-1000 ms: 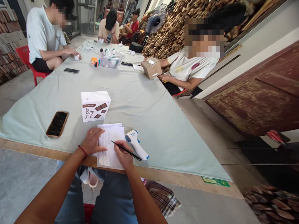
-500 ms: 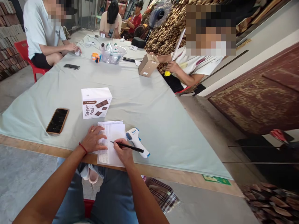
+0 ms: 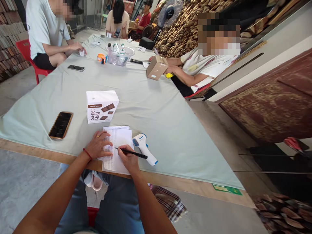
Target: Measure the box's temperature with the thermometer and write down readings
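My right hand point(image 3: 128, 160) is closed around a black pen point(image 3: 136, 152), its tip at the sheet of paper point(image 3: 122, 138) near the table's front edge. Rows of small handwriting cover the left part of the sheet. My left hand point(image 3: 100, 145) lies on that side, fingers spread, holding nothing. Just right of the paper rests a white and blue infrared thermometer point(image 3: 145, 148). Behind the paper stands a white Su-per Meal box point(image 3: 102, 107). A phone point(image 3: 60, 125) with a brown edge lies to the left.
Farther back are a clear plastic basin point(image 3: 129, 58) with bottles, an orange tape roll point(image 3: 101, 58) and another phone point(image 3: 76, 68). At the right, a person in a stained white shirt handles a cardboard box point(image 3: 156, 70). Another person sits at the left on a red chair point(image 3: 23, 52).
My pen is tilted slightly differently, its tip still at the paper; my left hand stays in place. The person at the right has brought the yellow tape measure down beside the cardboard box.
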The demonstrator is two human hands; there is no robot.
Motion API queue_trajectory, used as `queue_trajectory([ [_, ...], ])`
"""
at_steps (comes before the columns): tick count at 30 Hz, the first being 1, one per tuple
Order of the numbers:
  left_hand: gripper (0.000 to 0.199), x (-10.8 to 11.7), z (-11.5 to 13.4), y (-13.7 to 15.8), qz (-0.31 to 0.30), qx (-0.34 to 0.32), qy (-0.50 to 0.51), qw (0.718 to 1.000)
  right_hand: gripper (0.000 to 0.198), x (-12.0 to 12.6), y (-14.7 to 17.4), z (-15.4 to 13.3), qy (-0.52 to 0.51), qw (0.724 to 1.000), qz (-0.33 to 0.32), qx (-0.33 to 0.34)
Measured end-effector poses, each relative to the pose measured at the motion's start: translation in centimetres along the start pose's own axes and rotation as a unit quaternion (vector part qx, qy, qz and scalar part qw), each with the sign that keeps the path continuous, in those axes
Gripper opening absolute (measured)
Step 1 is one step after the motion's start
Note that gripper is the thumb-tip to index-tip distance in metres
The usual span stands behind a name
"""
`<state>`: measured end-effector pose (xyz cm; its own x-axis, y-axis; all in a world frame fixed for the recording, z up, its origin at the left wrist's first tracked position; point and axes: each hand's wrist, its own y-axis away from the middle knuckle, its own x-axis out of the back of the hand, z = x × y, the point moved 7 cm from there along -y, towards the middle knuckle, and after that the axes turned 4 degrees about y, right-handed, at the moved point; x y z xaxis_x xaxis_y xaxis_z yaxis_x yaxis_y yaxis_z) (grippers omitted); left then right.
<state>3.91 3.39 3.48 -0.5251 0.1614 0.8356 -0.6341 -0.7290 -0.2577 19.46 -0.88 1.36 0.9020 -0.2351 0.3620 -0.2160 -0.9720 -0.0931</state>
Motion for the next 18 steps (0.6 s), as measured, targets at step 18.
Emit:
queue_trajectory([
  [18,0.039,0.02,0.04,0.02,-0.001,-0.004,-0.004,1.0,0.014,-0.24,0.02,0.01,0.019,1.0,-0.008,0.022],
])
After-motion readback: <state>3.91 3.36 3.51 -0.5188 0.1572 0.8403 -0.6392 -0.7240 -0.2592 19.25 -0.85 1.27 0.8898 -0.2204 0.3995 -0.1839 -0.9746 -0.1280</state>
